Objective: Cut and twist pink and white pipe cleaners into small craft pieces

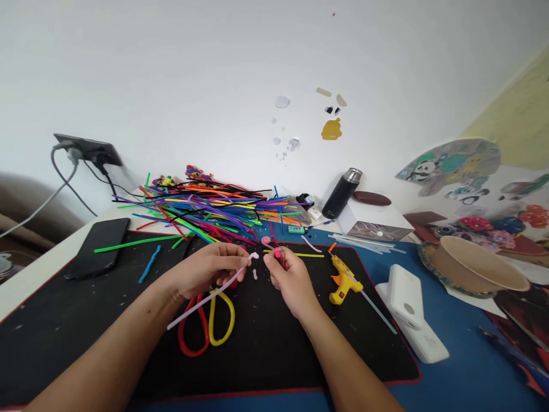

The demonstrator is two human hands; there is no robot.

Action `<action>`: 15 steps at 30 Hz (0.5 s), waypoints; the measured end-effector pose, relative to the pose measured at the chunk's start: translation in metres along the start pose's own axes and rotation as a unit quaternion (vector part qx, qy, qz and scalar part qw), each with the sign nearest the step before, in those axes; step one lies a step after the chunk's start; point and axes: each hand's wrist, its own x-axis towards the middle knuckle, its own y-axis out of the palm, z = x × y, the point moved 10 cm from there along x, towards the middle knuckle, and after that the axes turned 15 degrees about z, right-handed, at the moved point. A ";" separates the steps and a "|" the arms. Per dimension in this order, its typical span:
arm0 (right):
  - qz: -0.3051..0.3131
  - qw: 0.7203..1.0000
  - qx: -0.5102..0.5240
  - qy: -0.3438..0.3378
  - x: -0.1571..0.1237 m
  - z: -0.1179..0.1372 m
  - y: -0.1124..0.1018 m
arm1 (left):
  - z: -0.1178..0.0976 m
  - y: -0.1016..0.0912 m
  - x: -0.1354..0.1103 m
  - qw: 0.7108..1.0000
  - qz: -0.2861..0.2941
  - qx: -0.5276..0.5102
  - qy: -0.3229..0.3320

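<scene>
A pale pink pipe cleaner [206, 299] is pinched in my left hand [217, 264]; its upper end is bent into a small curl, and the long tail slants down to the left. Close by on the right, my right hand [293, 280] is closed around a small object with a bright pink end [278, 252], mostly covered by the fingers. A gap separates the two hands. Between them, a short pale pink piece [255, 274] lies on the black mat. Below my left hand rest red and yellow loop handles [232, 320], apparently of scissors, their blades hidden.
Many coloured pipe cleaners [206, 209] are heaped along the wall. A yellow glue gun [343, 278] lies right of my hands, beside white power banks [407, 297]. A phone [100, 246] is at left; a black flask [342, 193] and a bowl [480, 266] stand farther right.
</scene>
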 end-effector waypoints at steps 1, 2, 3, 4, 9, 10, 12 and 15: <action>0.006 1.000 0.029 0.002 0.000 -0.001 0.001 | 0.002 0.001 0.001 1.000 0.005 -0.004 -0.005; 0.013 0.998 0.058 0.002 0.000 -0.001 0.003 | 0.005 0.002 0.002 1.000 0.008 -0.009 -0.009; 0.021 0.997 0.081 0.001 0.000 0.000 0.006 | 0.007 0.003 0.003 1.000 0.008 -0.016 -0.013; 0.029 0.995 0.096 -0.003 0.000 0.001 0.007 | 0.009 0.003 0.003 1.000 0.009 -0.025 -0.016; 0.050 0.992 0.109 -0.031 -0.001 0.010 0.012 | 0.013 0.009 0.005 0.998 0.020 -0.051 -0.024; 0.052 0.993 0.104 -0.035 -0.001 0.011 0.012 | 0.013 0.010 0.005 0.998 0.023 -0.054 -0.025; 0.054 0.994 0.092 -0.038 -0.002 0.014 0.013 | 0.013 0.012 0.005 0.997 0.029 -0.061 -0.026; 0.060 0.994 0.081 -0.036 -0.002 0.016 0.014 | 0.014 0.014 0.006 0.997 0.036 -0.070 -0.025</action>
